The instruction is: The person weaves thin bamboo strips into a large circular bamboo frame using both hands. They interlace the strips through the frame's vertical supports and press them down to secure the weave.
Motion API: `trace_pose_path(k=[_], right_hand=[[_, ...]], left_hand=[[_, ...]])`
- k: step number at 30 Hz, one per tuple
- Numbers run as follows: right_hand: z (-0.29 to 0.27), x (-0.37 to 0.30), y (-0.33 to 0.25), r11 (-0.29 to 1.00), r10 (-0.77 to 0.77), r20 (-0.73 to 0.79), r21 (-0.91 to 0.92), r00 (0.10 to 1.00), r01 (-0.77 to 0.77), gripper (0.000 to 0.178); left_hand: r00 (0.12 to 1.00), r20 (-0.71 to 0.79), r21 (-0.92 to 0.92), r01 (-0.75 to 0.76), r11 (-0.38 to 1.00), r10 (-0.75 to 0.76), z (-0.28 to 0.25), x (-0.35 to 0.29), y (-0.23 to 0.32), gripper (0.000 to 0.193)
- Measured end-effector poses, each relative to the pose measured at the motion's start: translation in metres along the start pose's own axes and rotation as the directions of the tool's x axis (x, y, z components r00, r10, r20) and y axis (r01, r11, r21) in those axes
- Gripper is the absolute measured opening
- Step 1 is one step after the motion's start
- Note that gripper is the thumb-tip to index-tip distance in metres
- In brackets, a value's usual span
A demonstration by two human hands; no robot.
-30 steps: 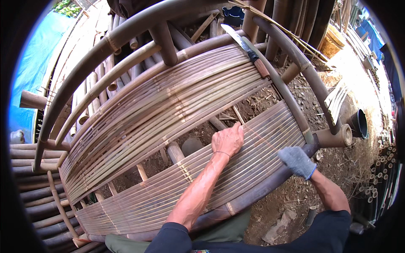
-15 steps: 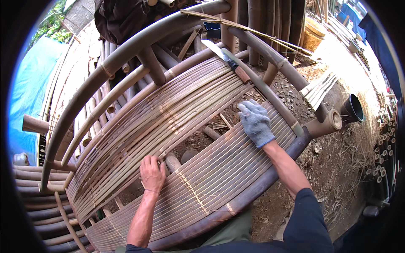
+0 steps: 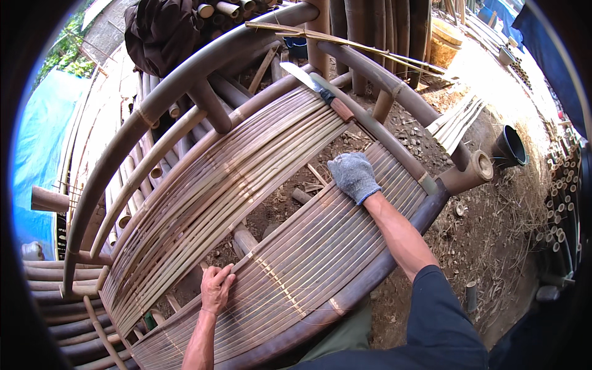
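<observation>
A bamboo bench seat of long narrow slats lies in front of me, split by a lengthwise gap. My bare left hand (image 3: 216, 288) is closed on the gap-side slat (image 3: 271, 233) of the near group, fingers curled over its edge. Farther right, my right hand (image 3: 354, 177), in a grey knitted glove, is closed at the same slat's edge; its fingertips are hidden. Beyond the gap lies a looser bundle of slats (image 3: 203, 197). A knife (image 3: 336, 106) with a wooden handle rests at that bundle's right end, its blade pointing away to the left.
The thick curved bamboo backrest (image 3: 179, 80) rises along the far side. A bamboo armrest (image 3: 376, 74) bounds the right, with thin strips (image 3: 357, 50) across it. A black bucket (image 3: 510, 147) stands at right. Dark bamboo poles (image 3: 74, 333) lie at lower left.
A dark slat at the far bundle's edge now lies against the near group, and the gap beside the bundle looks wider. Both hands have come nearer, and the gloved fingers have curled in.
</observation>
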State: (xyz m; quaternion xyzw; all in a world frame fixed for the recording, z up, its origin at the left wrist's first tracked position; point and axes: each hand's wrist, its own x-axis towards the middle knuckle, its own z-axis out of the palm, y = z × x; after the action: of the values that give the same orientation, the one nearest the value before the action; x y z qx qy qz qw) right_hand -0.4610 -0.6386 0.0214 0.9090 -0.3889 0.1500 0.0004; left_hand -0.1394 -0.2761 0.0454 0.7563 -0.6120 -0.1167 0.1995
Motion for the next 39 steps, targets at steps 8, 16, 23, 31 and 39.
trace_pose_path(k=[8, 16, 23, 31, 39], right_hand=[[-0.144, -0.081, 0.018, 0.827, 0.307, -0.147, 0.531, 0.940, -0.187, 0.015], [-0.307, -0.170, -0.013, 0.899, 0.171, -0.202, 0.433, 0.964, -0.069, 0.021], [-0.202, -0.050, -0.003, 0.961, 0.140, -0.580, 0.276, 0.803, 0.032, 0.016], [0.041, 0.063, 0.028, 0.997, -0.052, 0.618, -0.019, 0.785, 0.080, 0.023], [0.044, 0.070, 0.040, 0.903, -0.317, 0.746, 0.425, 0.585, -0.052, 0.028]], left_hand=[[0.999, 0.010, -0.071, -0.051, 0.996, 0.052, 0.012, 0.022, 0.005, 0.043], [0.853, -0.157, -0.300, -0.521, 0.799, 0.497, 0.107, 0.169, 0.198, 0.073], [0.966, -0.113, -0.222, 0.202, 0.954, -0.231, 0.110, 0.239, 0.152, 0.024], [0.809, 0.577, 0.124, -0.221, 0.967, 0.111, 0.169, 0.285, 0.133, 0.016], [0.859, 0.465, -0.442, 0.435, 0.785, -0.214, 0.192, 0.272, 0.146, 0.022]])
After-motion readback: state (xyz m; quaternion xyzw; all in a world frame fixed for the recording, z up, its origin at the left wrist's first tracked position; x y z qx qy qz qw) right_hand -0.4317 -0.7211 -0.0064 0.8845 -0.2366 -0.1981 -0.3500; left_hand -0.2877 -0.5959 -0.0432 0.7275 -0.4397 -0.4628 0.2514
